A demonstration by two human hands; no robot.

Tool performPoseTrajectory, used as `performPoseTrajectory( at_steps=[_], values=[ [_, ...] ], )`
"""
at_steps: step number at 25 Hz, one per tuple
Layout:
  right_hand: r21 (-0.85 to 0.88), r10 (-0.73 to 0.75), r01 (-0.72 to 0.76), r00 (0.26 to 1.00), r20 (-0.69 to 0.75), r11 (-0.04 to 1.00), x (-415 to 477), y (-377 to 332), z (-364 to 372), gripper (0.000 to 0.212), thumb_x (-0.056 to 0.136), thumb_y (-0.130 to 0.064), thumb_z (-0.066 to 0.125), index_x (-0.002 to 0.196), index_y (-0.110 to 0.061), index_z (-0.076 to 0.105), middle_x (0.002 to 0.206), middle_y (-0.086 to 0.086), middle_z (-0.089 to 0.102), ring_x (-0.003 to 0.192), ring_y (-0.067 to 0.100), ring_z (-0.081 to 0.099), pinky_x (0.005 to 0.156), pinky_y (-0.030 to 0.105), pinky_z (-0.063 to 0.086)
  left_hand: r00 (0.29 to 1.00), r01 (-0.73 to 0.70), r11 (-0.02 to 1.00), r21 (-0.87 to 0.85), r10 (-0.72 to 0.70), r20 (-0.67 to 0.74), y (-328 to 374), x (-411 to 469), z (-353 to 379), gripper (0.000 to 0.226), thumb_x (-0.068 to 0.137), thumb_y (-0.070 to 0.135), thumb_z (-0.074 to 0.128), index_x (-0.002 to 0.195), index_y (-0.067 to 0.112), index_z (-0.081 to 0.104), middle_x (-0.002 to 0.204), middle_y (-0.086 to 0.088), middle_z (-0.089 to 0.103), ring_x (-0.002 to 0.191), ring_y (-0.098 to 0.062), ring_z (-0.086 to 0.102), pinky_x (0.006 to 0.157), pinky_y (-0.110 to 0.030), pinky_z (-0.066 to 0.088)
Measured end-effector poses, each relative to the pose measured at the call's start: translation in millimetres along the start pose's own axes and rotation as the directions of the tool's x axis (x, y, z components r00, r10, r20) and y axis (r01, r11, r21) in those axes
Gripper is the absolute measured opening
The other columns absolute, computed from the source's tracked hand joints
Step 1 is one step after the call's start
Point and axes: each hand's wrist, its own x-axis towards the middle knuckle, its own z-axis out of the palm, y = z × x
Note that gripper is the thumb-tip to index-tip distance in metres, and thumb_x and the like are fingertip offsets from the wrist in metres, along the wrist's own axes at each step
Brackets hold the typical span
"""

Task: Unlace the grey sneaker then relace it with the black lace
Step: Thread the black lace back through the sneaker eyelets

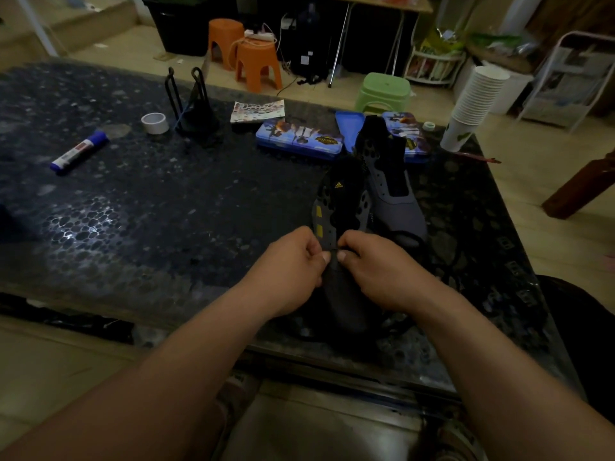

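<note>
Head view: both hands work at the lowest eyelets of the near sneaker.
Grey sneaker (339,211): dark grey upper with yellow tabs, flat on the dark speckled stone tabletop (166,194) near its front edge, toe toward the person.
Black lace (333,251): a short strand is visible between the two thumbs; the rest is lost against the dark shoe.
Left hand (293,261): fingers curled, thumb and forefinger pinching the lace.
Right hand (376,264): fingers curled, thumb pressed to the same strand, touching the left hand.
Second grey sneaker (394,197): just beside and behind the first.
Blue printed tin case (299,139): farther back.
White tape roll (155,123): far left.
</note>
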Motion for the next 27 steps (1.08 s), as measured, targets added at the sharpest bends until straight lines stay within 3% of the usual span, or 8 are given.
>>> performPoseTrajectory(
  at_steps=[3,7,13,17,20,22,24,27],
  values=[
    [-0.042,-0.018,0.017,1.0,-0.024,0.999,-6,-5,4,0.012,0.108,-0.031,0.045,0.1,-0.028,0.053,0.09,-0.006,0.058,0.09,0.022,0.058,0.078,0.04,0.048,0.972,0.116,0.993,0.007,-0.115,0.203,0,-8,-7,0.025,0.106,0.039,0.052,0.095,0.017,0.058,0.078,-0.004,0.072,0.063,-0.014,0.065,0.057,-0.027,0.05],
    [-0.002,0.023,-0.023,0.996,-0.091,1.0,-9,-6,4,0.021,0.109,-0.033,0.044,0.1,-0.019,0.056,0.096,0.003,0.066,0.089,0.025,0.063,0.08,0.047,0.053,0.782,0.247,0.968,-0.051,-0.168,0.6,5,-33,-13,0.023,0.11,0.025,0.047,0.096,0.009,0.057,0.085,-0.012,0.072,0.075,-0.024,0.07,0.064,-0.029,0.055],
    [0.305,0.173,-0.141,0.981,-0.083,0.942,-13,-6,-2,0.032,0.108,-0.028,0.043,0.09,-0.011,0.062,0.078,0.005,0.066,0.068,0.018,0.059,0.06,0.033,0.042,0.927,0.294,0.754,-0.587,-0.076,0.367,17,-26,-9,0.027,0.102,0.005,0.04,0.115,0.002,0.064,0.091,-0.022,0.071,0.074,-0.03,0.072,0.068,-0.042,0.062],
    [0.824,0.333,-0.201,0.943,0.015,0.53,-15,-3,0,0.029,0.107,-0.017,0.045,0.081,-0.012,0.057,0.064,0.006,0.052,0.051,0.014,0.042,0.046,0.028,0.029,0.906,0.328,0.657,-0.679,-0.015,0.423,17,-29,-9,0.045,0.1,-0.008,0.033,0.127,0.007,0.066,0.105,-0.022,0.073,0.091,-0.034,0.075,0.078,-0.045,0.064],
    [0.908,0.348,-0.184,0.936,0.045,0.377,-13,-4,4,0.031,0.107,-0.013,0.044,0.079,-0.012,0.057,0.058,0.002,0.055,0.046,0.012,0.04,0.039,0.024,0.027,0.909,0.357,0.467,-0.809,0.028,0.417,25,-34,-4,0.038,0.103,-0.009,0.034,0.126,-0.001,0.063,0.116,-0.022,0.074,0.103,-0.034,0.075,0.084,-0.042,0.064],
    [0.899,0.323,-0.178,0.945,0.043,0.401,-13,-3,3,0.027,0.108,-0.014,0.044,0.085,-0.011,0.056,0.065,0.004,0.061,0.049,0.012,0.042,0.037,0.022,0.028,0.979,0.156,0.722,-0.674,-0.02,0.205,22,-33,11,0.02,0.102,-0.003,0.051,0.111,0.007,0.065,0.093,-0.007,0.076,0.081,-0.02,0.074,0.074,-0.039,0.063],
    [0.881,0.297,-0.179,0.954,0.046,0.438,-14,-1,2,0.023,0.109,-0.016,0.044,0.09,-0.011,0.056,0.071,0.003,0.063,0.053,0.011,0.044,0.039,0.021,0.03,0.997,-0.077,0.967,-0.245,0.077,-0.009,18,-34,25,0.017,0.093,0.017,0.074,0.099,0.021,0.059,0.077,0.005,0.062,0.067,-0.008,0.059,0.065,-0.038,0.054],
    [0.82,0.29,-0.186,0.957,0.026,0.541,-17,2,-4,0.026,0.11,-0.022,0.045,0.088,-0.013,0.057,0.066,-0.004,0.06,0.053,0.009,0.045,0.043,0.022,0.033,0.984,-0.163,0.979,0.118,0.17,-0.049,20,-44,46,0.06,0.072,0.049,0.087,0.108,0.033,0.042,0.105,0.011,0.046,0.089,-0.006,0.052,0.071,-0.027,0.047]
  ],
)
